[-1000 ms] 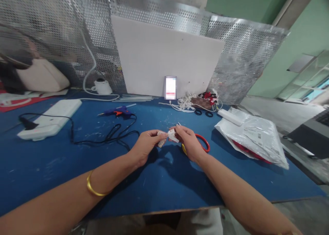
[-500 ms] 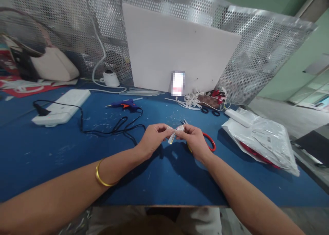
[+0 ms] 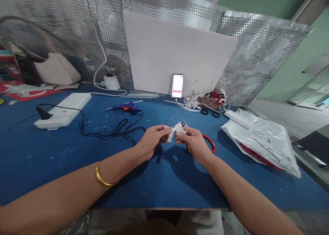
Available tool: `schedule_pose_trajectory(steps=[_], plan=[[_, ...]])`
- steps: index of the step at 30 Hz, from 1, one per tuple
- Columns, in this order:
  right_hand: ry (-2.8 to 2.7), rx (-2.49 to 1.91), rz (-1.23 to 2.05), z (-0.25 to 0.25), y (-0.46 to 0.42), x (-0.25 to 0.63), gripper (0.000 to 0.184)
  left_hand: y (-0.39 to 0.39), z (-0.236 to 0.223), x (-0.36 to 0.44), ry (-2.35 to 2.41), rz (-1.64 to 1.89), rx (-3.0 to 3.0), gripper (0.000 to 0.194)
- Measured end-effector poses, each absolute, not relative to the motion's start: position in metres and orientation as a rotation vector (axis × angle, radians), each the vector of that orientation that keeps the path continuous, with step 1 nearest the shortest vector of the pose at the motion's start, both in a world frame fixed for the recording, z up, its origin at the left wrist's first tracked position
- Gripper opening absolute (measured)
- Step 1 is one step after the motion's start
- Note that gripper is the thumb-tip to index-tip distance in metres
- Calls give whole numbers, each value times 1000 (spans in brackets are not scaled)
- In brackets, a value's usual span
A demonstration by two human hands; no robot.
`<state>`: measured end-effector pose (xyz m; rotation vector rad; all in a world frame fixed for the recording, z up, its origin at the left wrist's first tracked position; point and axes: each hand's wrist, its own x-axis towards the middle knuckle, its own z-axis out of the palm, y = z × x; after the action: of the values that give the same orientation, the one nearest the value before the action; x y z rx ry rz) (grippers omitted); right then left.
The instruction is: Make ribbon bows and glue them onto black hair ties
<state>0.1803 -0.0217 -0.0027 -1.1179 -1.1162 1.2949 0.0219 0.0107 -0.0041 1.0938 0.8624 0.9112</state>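
Observation:
Between my two hands, above the blue table, is a small white printed ribbon [image 3: 170, 136] with a loop standing up and a tail hanging down. My left hand [image 3: 154, 140] is closed, pinching the ribbon's left side between thumb and fingers. The ribbon's right side is gripped by my right hand [image 3: 193, 141], also closed. Whether the ribbon is knotted at its middle is too small to tell. Red-handled scissors [image 3: 211, 143] lie beneath my right hand, which partly hides them. A gold bangle circles my left wrist.
A blue glue gun [image 3: 127, 107] lies behind my left hand, its black cord running to a white power strip [image 3: 64, 110]. A lit phone [image 3: 177, 85] leans on a white board [image 3: 180, 49]. White ribbons [image 3: 191, 102] lie beside it. A plastic-wrapped package [image 3: 264, 140] rests at the right.
My hands have moved slightly apart, and a rounded white loop of the ribbon now shows above my fingers. Both hands keep hold of it. The view has tilted slightly.

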Motion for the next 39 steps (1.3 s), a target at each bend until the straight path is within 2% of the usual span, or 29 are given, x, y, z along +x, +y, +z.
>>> schedule_pose_trajectory(steps=[5, 16, 22, 25, 32, 39], plan=[[-1235, -1140, 1222, 0, -24, 179, 19, 8, 0, 21, 860, 876, 1166, 34], [-1562, -1283, 895, -4, -27, 176, 28, 6, -2, 24, 900, 959, 1203, 26], [-2035, -1232, 318, -3, -38, 169, 26, 2, -6, 28, 900, 1000, 1035, 20], [-2134, -1276, 187, -3, -39, 169, 26, 4, -8, 28, 931, 981, 1029, 21], [-1728, -1370, 491, -3, -32, 177, 23, 10, -4, 24, 895, 961, 1166, 26], [-1530, -1272, 808, -3, -26, 182, 18, 7, -4, 23, 814, 775, 1099, 27]])
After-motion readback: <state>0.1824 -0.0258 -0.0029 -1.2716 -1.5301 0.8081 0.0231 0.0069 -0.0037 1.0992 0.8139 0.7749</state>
